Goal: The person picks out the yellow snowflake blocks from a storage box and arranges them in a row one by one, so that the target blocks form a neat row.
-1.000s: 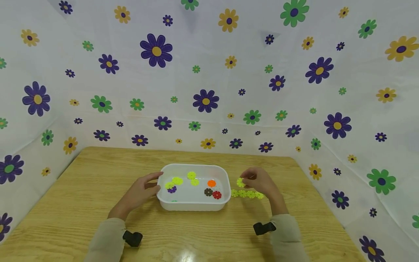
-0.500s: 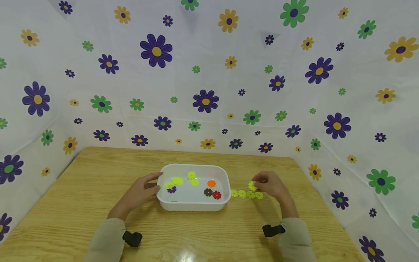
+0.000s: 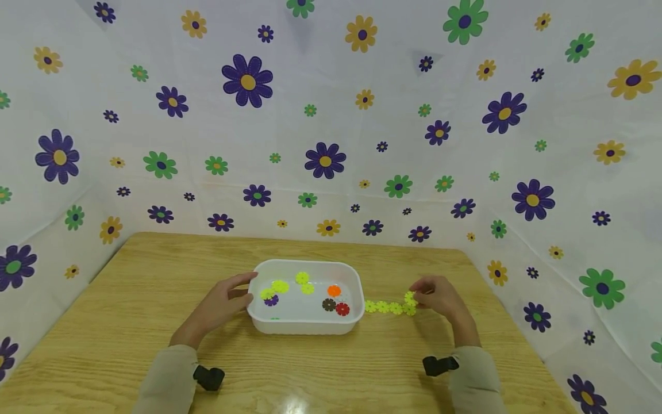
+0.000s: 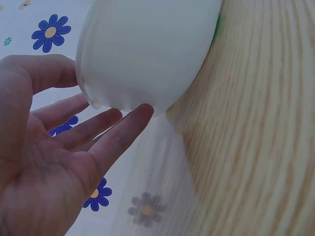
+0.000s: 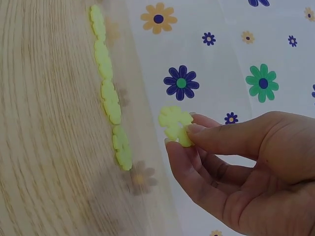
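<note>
My right hand (image 3: 441, 300) pinches a yellow-green snowflake-shaped plastic disc (image 5: 173, 119) between thumb and fingers. The disc is raised over the far right end of a row of several matching discs (image 3: 382, 306) lying edge to edge on the table. In the right wrist view, a gap shows between the pinched disc and the row (image 5: 104, 63). On the left, my left hand (image 4: 54, 162) touches the end of a white plastic bin (image 4: 147, 54), thumb at its rim and nearly straight fingers against the outer wall.
Inside the bin (image 3: 305, 325) lie loose discs: several yellow-green ones (image 3: 280, 286), plus orange (image 3: 334, 290), brown (image 3: 328, 305), red (image 3: 342, 309) and purple (image 3: 272, 300). The wooden table (image 3: 207, 259) meets a flower-print cloth (image 3: 289, 126) at the back and sides.
My right hand has carried the pinched disc rightward along the row, from near the bin to the row's far right end. The left hand and bin stay in place.
</note>
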Tool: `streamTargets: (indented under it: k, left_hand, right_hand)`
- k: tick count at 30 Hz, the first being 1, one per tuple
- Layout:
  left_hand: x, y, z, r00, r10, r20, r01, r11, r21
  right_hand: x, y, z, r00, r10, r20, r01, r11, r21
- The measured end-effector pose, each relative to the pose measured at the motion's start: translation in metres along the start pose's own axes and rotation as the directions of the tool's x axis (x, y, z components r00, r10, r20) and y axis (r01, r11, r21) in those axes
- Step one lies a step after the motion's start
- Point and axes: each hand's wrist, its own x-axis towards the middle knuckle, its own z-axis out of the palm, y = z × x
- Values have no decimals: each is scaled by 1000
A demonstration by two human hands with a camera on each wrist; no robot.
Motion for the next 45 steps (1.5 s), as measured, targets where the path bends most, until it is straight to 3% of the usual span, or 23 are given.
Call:
streamTargets:
  k: [6, 30, 45]
  left_hand:
    - [2, -3, 0, 1000, 2, 3, -1, 1000, -31]
    - [1, -2, 1, 1000, 0, 6, 0, 1000, -25]
    - [1, 0, 0, 1000, -5, 5, 5, 1000, -21]
  right_hand:
    - [0, 6, -4, 998, 66, -9, -66, 998, 18]
    - [1, 29, -10, 985, 173, -27, -173, 985, -21]
    - [3, 39, -9, 981, 195, -1, -195, 981, 7]
